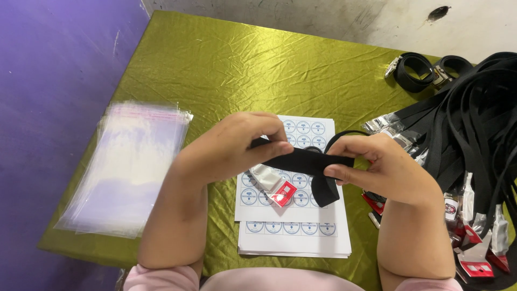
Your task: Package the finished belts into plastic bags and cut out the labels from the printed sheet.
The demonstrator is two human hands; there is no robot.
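Strap, black, flat, looped at its right end, is pinched between left hand and right hand above sticker sheets. Slack grip could let the fold spring open. Red tag dangles at 7 o'clock; strap pile at 3; clear bags at 9.

A bench draped in wrinkled olive-green cloth is seen from above. A stack of clear plastic sleeves is laid at its left edge, sheets of round blue-and-white stickers near the front, a heap of black belts at the right, and two coiled belts behind it.
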